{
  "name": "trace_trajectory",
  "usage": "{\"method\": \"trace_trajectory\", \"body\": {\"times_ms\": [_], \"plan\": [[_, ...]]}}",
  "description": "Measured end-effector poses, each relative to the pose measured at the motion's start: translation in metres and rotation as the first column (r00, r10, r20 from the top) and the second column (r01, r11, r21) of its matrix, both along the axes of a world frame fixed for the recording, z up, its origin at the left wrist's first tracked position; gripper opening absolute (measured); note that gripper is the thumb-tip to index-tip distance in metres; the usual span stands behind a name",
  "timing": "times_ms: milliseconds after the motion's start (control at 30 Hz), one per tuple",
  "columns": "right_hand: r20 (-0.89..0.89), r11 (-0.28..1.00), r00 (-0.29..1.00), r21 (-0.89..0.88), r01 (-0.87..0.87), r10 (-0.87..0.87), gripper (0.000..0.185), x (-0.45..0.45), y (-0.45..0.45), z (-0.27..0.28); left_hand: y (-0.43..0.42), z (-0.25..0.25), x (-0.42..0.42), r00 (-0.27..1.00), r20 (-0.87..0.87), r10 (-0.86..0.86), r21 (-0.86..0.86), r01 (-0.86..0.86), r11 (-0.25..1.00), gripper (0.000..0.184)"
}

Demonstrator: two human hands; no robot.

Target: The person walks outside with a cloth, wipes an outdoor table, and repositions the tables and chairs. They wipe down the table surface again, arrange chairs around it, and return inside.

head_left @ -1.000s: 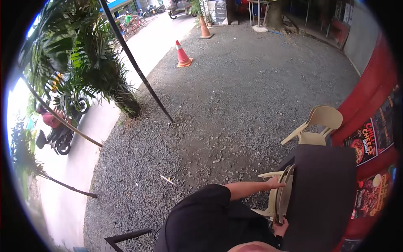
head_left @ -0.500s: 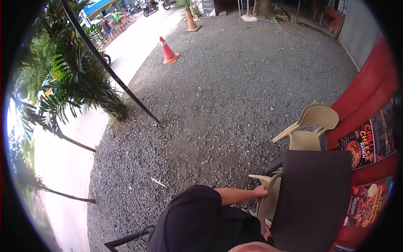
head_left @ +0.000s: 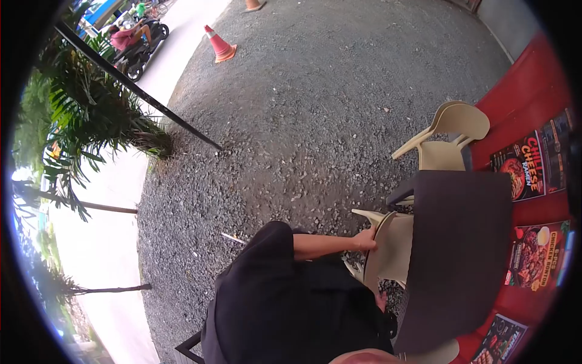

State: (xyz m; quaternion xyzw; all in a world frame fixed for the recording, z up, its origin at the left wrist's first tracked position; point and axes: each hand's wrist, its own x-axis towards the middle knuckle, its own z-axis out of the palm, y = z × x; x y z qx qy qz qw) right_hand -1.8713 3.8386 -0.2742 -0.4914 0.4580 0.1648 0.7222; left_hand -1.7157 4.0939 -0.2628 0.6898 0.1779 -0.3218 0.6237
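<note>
Left arm [head_left: 324, 244] outstretched, fingers [head_left: 368, 238] curled

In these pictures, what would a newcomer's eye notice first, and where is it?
Probably the red wall with food posters on the far right, beside the dark table. Next, the beige chair at the table's left edge, held by the left hand. Then the red cone, standing on gravel at upper left.

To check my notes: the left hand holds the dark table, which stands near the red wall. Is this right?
No: in the head view, the left hand holds a beige chair's backrest; the dark table does stand near the red wall.
</note>
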Motion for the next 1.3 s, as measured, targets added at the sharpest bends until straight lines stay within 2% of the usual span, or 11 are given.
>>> {"method": "trace_trajectory", "body": {"times_ms": [200, 333, 367, 467, 600, 700, 1033, 1100, 1167, 1267, 1300], "plan": [[-0.114, 0.938, 0.975, 0.314, -0.146, 0.190, 0.026, -0.002, -0.029, -0.048, 0.023, 0.025, 0.042, 0.995, 0.095, -0.035, 0.261, 0.009, 0.965, 0.087], [-0.198, 0.882, 0.924, 0.415, -0.224, 0.328, 0.029, 0.024, -0.053, -0.100, 0.001, -0.004, 0.089, 0.989, -0.146, -0.007, 0.482, 0.077, 0.873, 0.074], [-0.328, 0.924, 0.867, 0.216, -0.317, 0.374, 0.037, 0.040, -0.036, -0.067, 0.006, 0.004, 0.097, 0.983, -0.163, -0.082, 0.447, 0.148, 0.882, 0.064], [-0.169, 0.789, 0.773, 0.215, -0.576, 0.611, 0.040, 0.045, -0.044, -0.119, 0.013, -0.001, 0.103, 0.960, -0.174, -0.222, 0.294, 0.265, 0.918, 0.048], [-0.302, 0.779, 0.719, 0.200, -0.594, 0.626, 0.040, 0.057, -0.010, -0.042, 0.011, -0.020, 0.087, 0.977, -0.044, -0.210, 0.195, 0.214, 0.957, 0.050], [-0.222, 0.808, 0.780, 0.239, -0.538, 0.585, 0.039, 0.016, -0.054, -0.151, 0.022, -0.002, 0.063, 0.988, 0.118, -0.096, 0.137, 0.080, 0.987, 0.050], [-0.511, 0.660, 0.536, 0.085, -0.746, 0.672, 0.039, 0.023, -0.037, -0.028, 0.071, 0.072, 0.004, 0.987, 0.137, 0.083, 0.005, -0.084, 0.996, 0.040], [-0.446, 0.462, 0.401, 0.031, -0.886, 0.800, 0.036, 0.039, 0.006, 0.038, 0.095, 0.068, -0.018, 0.984, 0.134, 0.118, -0.012, -0.117, 0.993, 0.040], [-0.460, 0.542, 0.452, 0.079, -0.837, 0.765, 0.034, 0.045, 0.030, 0.051, 0.139, 0.104, -0.030, 0.990, 0.050, 0.129, -0.003, -0.129, 0.992, 0.040], [-0.408, 0.202, 0.227, -0.102, -0.974, 0.884, 0.026, 0.050, 0.068, 0.067, 0.187, 0.069, -0.058, 0.955, 0.119, 0.273, -0.037, -0.270, 0.962, 0.040], [-0.501, 0.351, 0.316, -0.027, -0.936, 0.805, 0.023, 0.056, 0.101, 0.071, 0.210, 0.073, -0.065, 0.953, 0.091, 0.291, -0.047, -0.287, 0.957, 0.040]]}}
